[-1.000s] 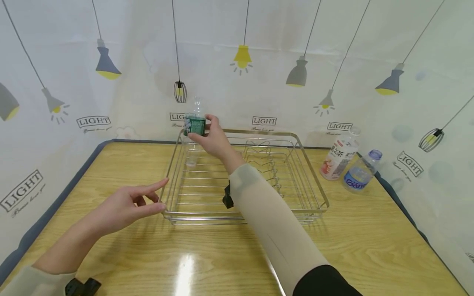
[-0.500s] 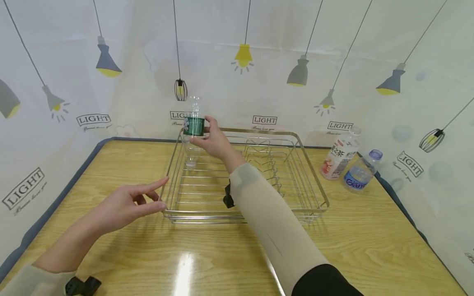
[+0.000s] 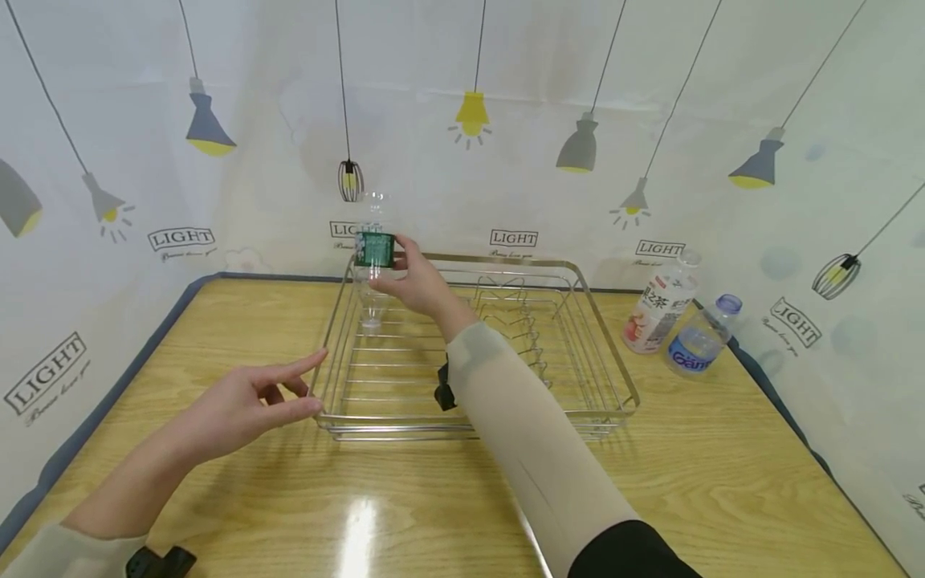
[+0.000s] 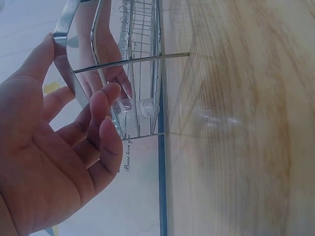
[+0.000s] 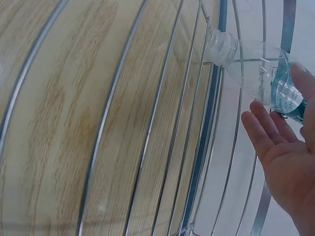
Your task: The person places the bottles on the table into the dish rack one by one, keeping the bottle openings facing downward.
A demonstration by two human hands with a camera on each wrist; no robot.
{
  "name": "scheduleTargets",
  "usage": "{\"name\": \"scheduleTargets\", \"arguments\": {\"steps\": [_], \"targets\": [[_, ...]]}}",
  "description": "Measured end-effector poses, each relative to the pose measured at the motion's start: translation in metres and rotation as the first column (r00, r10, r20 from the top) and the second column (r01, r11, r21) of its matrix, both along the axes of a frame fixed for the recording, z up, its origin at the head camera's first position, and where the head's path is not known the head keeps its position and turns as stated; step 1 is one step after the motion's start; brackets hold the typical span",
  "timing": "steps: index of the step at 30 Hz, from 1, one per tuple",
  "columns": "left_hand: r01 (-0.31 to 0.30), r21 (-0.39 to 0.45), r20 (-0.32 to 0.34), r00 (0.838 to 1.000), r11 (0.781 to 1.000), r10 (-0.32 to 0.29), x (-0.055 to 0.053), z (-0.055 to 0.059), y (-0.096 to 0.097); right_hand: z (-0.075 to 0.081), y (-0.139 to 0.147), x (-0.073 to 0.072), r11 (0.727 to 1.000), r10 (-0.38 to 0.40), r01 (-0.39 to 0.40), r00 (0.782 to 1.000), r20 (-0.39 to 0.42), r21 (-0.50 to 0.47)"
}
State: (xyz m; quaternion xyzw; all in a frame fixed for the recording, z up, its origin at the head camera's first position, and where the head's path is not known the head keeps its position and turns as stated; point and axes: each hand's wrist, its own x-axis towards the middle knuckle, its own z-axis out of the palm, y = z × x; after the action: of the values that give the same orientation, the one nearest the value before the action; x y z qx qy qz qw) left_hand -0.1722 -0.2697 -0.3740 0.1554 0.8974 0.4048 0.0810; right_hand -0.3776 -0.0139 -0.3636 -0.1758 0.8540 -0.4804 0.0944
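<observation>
A clear plastic bottle (image 3: pixel 375 250) with a green label stands upside down inside the wire dish rack (image 3: pixel 462 416), at its far left corner. Its neck (image 5: pixel 222 46) points down at the rack's wire floor in the right wrist view. My right hand (image 3: pixel 425 285) holds the bottle lightly between thumb and index finger, while the other fingers lie nearly straight beside it. At the rack's front left corner, my left hand (image 3: pixel 238 405) touches the rim with thumb and index finger extended. Its other fingers (image 4: pixel 110 142) are loosely bent and hold nothing.
Two bottles stand on the wooden table (image 3: pixel 433 498) right of the rack: one with a white and pink wrap (image 3: pixel 659 303), one clear with a blue label (image 3: pixel 699 341). A lamp-print cloth (image 3: pixel 462 177) rises behind the table. Heart-shaped wire dividers (image 3: pixel 531 329) run inside the rack.
The held bottle has swung from a slight tilt to upright and turned a little, its label facing the camera more. My right thumb has slid below the label. The left hand stays put.
</observation>
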Motion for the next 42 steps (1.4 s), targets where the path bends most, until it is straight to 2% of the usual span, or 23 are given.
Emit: {"name": "scheduleTargets", "arguments": {"steps": [6,16,27,33,42], "targets": [[-0.014,-0.012,0.021,1.000,1.000,0.015,0.000,0.000,0.000,-0.001,0.001,-0.001,1.000,0.003,-0.003,1.000,0.011,0.015],[-0.017,-0.004,0.026,1.000,1.000,0.017,-0.001,-0.002,-0.001,0.002,0.003,0.000,1.000,-0.007,0.008,1.000,0.024,-0.023],[-0.020,-0.002,0.021,1.000,1.000,0.020,-0.003,-0.001,0.000,0.004,0.005,-0.001,0.999,0.013,-0.013,1.000,-0.002,0.050],[-0.020,0.003,0.037,0.999,1.000,0.020,-0.004,-0.002,0.001,0.003,0.008,-0.001,0.999,0.009,-0.010,1.000,0.016,0.052],[-0.018,0.009,0.026,1.000,1.000,0.018,-0.003,-0.004,0.000,0.004,0.010,-0.002,0.999,0.002,-0.004,0.999,0.050,0.038]]}}
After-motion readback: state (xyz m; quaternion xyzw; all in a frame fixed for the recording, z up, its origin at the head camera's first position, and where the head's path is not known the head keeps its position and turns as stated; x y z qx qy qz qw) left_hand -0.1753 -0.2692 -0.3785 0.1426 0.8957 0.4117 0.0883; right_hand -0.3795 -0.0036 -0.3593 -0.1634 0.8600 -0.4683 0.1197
